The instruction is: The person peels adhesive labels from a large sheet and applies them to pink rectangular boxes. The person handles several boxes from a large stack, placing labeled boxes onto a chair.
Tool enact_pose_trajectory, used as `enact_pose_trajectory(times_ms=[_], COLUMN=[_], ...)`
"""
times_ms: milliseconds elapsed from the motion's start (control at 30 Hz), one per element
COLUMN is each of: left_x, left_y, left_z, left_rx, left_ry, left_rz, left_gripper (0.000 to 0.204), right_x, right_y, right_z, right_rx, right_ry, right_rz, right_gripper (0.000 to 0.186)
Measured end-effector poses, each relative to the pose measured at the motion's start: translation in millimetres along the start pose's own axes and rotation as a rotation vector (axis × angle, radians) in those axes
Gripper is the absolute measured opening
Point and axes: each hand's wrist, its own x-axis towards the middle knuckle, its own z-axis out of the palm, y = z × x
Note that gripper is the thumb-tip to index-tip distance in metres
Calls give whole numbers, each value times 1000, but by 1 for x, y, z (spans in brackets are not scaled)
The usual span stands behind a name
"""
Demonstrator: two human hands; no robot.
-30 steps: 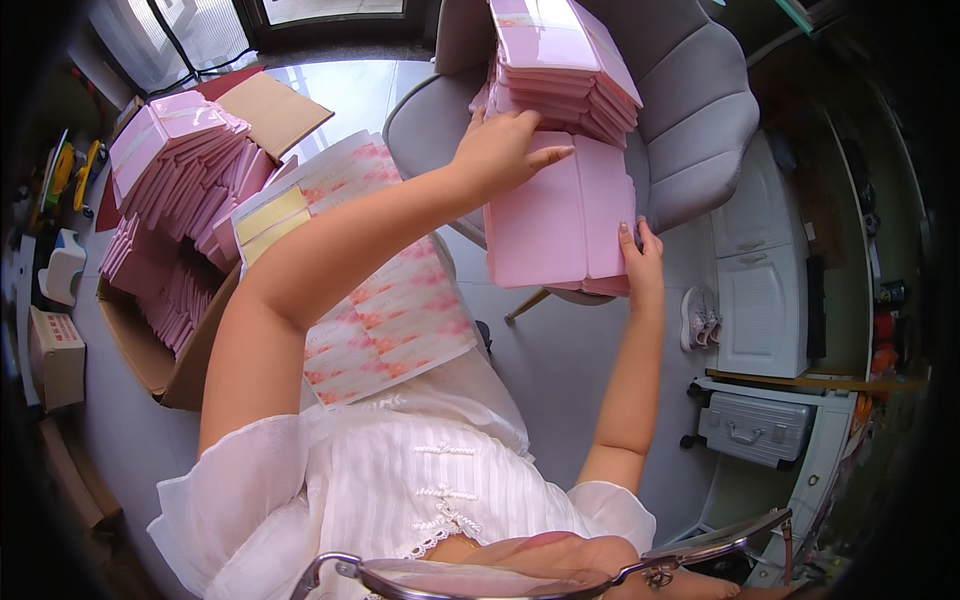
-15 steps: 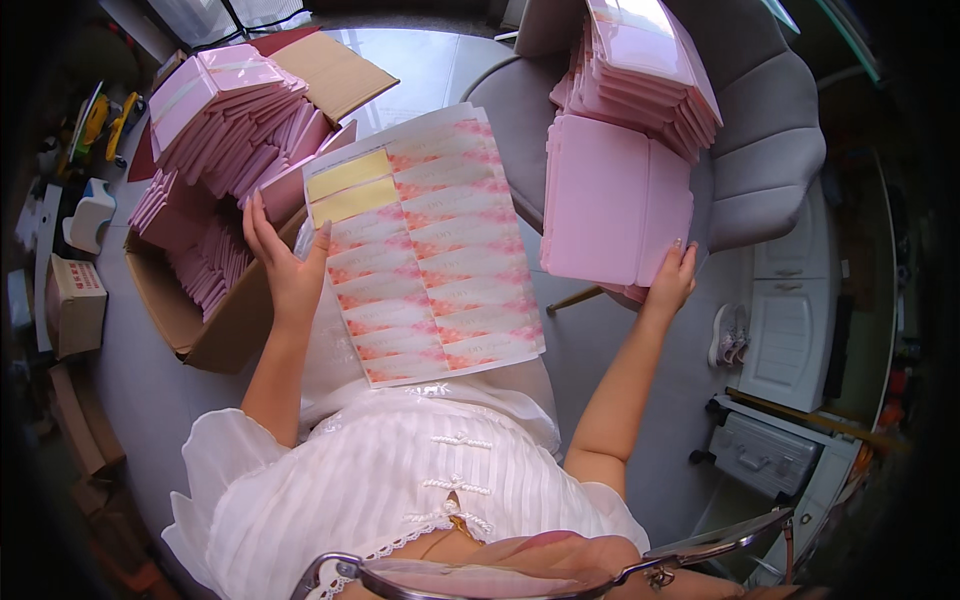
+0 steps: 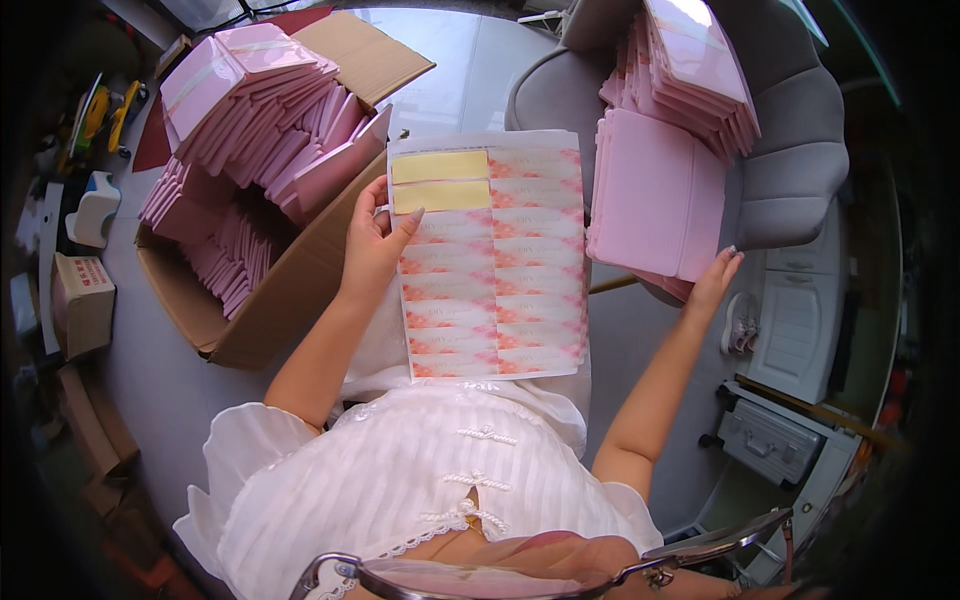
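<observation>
Chair (image 3: pixel 793 190), right pink stack (image 3: pixel 692 75); tops cropped

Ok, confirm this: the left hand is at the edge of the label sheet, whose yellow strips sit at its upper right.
Not quite: the yellow strips sit at the upper left of the label sheet, as the head view shows. The left hand is at its edge.
</observation>
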Motion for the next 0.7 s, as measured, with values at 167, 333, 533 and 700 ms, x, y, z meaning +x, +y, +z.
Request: enact_pose_trajectory(times_ms=[167,333,533,700], left_x=[0,-11,-16,-13], left_y=[-25,-27,-31,-14], left_z=[-13,-25,-23,-7], left_rx=[458,414,301,218], left_ry=[100,123,110,139], left_rz=[149,-11,-131,-39], left_gripper=[60,46,31,28], right_x=[-64,-144,-141,-179], right_y=[-70,-117,-116,-128], right_z=[-6,27,57,87], right_rx=[-328,-253,-110,268], right_ry=[139,-410,-443,-992], right_rz=[-612,-1204,-1155,-798], right_gripper=[49,49,52,57])
